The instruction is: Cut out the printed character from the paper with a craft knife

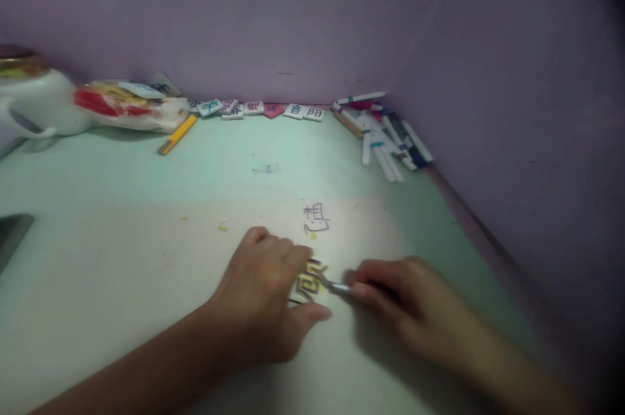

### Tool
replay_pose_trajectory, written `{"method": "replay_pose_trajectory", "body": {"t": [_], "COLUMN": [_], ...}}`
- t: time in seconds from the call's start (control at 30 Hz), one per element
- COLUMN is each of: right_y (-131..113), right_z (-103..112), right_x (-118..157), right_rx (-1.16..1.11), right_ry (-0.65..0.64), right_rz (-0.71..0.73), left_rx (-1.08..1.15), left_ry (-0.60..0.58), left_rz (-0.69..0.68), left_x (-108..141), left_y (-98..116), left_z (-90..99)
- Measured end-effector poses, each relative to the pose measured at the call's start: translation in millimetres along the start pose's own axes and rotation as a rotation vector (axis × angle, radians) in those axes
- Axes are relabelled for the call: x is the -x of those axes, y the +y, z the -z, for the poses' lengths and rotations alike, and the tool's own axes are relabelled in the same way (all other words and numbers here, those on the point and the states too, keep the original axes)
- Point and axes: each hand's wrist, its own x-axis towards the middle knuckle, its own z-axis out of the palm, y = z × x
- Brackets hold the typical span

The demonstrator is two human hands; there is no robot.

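Observation:
My left hand (267,298) lies over a small yellow piece (308,283) with a dark outlined character on it. The thumb is on its near side and the fingers on its far side, pinning it to the pale work surface. A slim silver craft knife (339,287) is pinched in my right hand (398,291), which comes in from the right. Its tip touches or nearly touches the piece's right edge; blur hides which. Just beyond the piece, a purple character (316,216) is drawn on the surface, with a yellow scrap (313,236) below it.
Several small character tiles (254,107) line the back wall. A yellow cutter (177,135) lies beside a red and white plastic bag (131,109). A white mug (53,102) stands at left, several markers (383,148) at back right. A dark object's edge (14,236) shows at left.

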Motion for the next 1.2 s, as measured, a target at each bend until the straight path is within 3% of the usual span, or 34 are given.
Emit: {"method": "replay_pose_trajectory", "body": {"t": [0.2,0.4,0.73,0.93,1.2], "right_y": [0,0,3,2,0], "right_z": [1,11,5,-1,-3], "right_x": [-6,-8,-3,-2,3], "right_rx": [-0.164,-0.465,-0.514,-0.688,-0.667], "right_ry": [-0.079,-0.215,0.163,0.372,0.467], "right_rz": [-0.062,-0.14,-0.161,-0.1,-0.027], "left_rx": [0.002,0.003,-0.004,0.028,0.022], "left_ry": [0.006,-0.003,-0.014,0.007,0.047], "left_rz": [-0.02,-0.014,-0.065,-0.056,-0.069], "left_x": [1,0,3,4,3], "left_y": [0,2,5,4,2], "left_z": [0.2,0.4,6.1,6.2,3.9]}}
